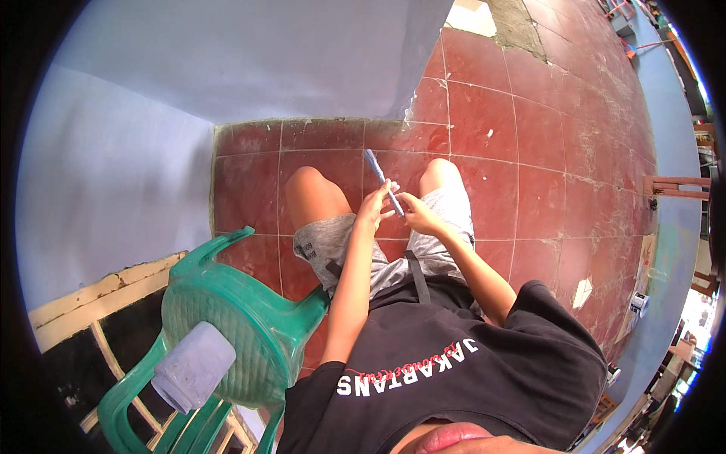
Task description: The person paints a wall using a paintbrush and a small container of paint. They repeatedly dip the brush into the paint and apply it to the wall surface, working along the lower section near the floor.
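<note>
My left hand grips a slim paintbrush coated in blue-grey paint, held between my knees above the floor. Its bristle end points away from me, toward the wall. Close by the lower end of the handle are the bent fingers of my right hand; whether they grip it or only touch it cannot be made out. To my left, a lavender, paint-smeared container rests on the ribbed seat of a green plastic armchair. The inside of the container is hidden.
A blue-grey painted wall faces me and meets a second wall in the left corner. Red floor tiles carry pale specks and a white scrap. A small can stands near the right-hand wall.
</note>
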Demonstrator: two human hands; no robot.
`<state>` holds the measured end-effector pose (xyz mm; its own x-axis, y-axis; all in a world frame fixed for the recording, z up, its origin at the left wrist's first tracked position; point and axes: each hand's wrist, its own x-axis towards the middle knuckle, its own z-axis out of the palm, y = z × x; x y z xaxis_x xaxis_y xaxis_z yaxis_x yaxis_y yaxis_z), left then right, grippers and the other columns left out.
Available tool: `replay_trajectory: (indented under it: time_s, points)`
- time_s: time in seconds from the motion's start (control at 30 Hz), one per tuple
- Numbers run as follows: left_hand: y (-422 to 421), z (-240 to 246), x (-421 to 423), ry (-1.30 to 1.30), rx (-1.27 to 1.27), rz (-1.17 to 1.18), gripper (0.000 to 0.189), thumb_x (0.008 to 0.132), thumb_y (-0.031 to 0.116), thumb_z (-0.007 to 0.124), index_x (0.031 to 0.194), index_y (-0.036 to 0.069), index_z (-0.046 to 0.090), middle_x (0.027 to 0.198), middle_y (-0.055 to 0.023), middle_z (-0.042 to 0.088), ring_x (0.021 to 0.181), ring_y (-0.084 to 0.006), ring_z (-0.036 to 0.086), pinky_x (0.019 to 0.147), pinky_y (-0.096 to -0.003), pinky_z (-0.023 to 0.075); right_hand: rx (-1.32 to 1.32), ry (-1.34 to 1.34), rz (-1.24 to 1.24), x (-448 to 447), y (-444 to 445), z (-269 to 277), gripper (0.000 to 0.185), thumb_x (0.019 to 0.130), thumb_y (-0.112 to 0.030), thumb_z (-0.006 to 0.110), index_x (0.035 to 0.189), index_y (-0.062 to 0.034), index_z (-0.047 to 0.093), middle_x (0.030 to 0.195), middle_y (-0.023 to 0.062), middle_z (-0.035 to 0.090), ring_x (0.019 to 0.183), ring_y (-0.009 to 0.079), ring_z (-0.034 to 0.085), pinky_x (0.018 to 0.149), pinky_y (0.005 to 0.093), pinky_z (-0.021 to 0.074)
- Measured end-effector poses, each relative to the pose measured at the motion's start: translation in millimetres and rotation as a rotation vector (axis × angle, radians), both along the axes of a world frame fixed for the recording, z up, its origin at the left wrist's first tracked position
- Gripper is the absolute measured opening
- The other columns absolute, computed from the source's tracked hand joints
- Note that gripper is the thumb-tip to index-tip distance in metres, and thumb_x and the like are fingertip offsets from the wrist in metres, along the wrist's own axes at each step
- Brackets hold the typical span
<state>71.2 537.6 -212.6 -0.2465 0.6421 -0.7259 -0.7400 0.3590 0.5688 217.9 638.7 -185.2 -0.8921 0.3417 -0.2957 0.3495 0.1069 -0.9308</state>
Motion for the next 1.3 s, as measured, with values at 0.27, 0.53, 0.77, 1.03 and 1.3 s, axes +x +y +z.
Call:
replay_trajectory:
  time_s: [0.27,0.53,0.77,1.03,1.3]
  points:
    - [13.7,-3.0,17.4,0.091,-0.120,0.016,0.057,0.100,0.059,0.060,0.120,0.008,0.074,0.100,-0.0003,0.073,0.073,-0.0077,0.058,0.071,-0.0292,0.0492,-0.660,-0.211,-0.335,-34.6,-3.8,-5.0,0.021,0.105,-0.023,0.050,0.116,-0.0057,0.056,0.086,0.0011,0.059,0.065,0.0112,0.056,0.056,0.0295,0.0484]
    - [-35.3,71.4,-19.3,0.894,0.200,0.307,0.041,0.111,0.028,0.046,0.126,-0.004,0.065,0.120,-0.0156,0.070,0.106,-0.0217,0.069,0.096,-0.0353,0.0515,-0.223,-0.163,-0.553,-77.8,40.5,-152.3,0.038,0.108,-0.041,0.048,0.092,-0.0083,0.060,0.067,0.0001,0.054,0.048,0.0104,0.044,0.043,0.0280,0.0351]
    - [-120.5,97.2,-24.7,1.243,-0.091,0.336,0.028,0.108,0.015,0.051,0.111,-0.001,0.073,0.089,-0.0065,0.071,0.084,-0.0150,0.067,0.073,-0.0303,0.0529,-0.508,-0.273,-0.637,-155.0,58.5,-158.6,0.038,0.100,-0.046,0.051,0.091,-0.0107,0.063,0.066,0.0013,0.056,0.048,0.0130,0.044,0.045,0.0318,0.0362]
    - [-101.7,93.8,-39.4,1.465,-0.054,0.261,0.021,0.102,0.009,0.054,0.101,0.004,0.074,0.080,-0.0065,0.065,0.073,-0.0189,0.063,0.061,-0.0340,0.0443,-0.325,-0.227,-0.747,-192.8,120.3,-206.3,0.040,0.098,-0.041,0.048,0.087,-0.0078,0.067,0.065,0.0041,0.059,0.054,0.0173,0.054,0.049,0.0349,0.0418]
    - [-98.0,96.5,-41.8,1.421,-0.063,0.259,0.020,0.101,0.008,0.054,0.101,0.002,0.074,0.079,-0.0069,0.062,0.073,-0.0189,0.061,0.063,-0.0331,0.0449,0.100,-0.345,-0.942,-167.1,85.0,-180.5,0.052,0.101,-0.040,0.048,0.099,0.0048,0.074,0.095,0.0300,0.072,0.097,0.0458,0.070,0.088,0.0516,0.0508]
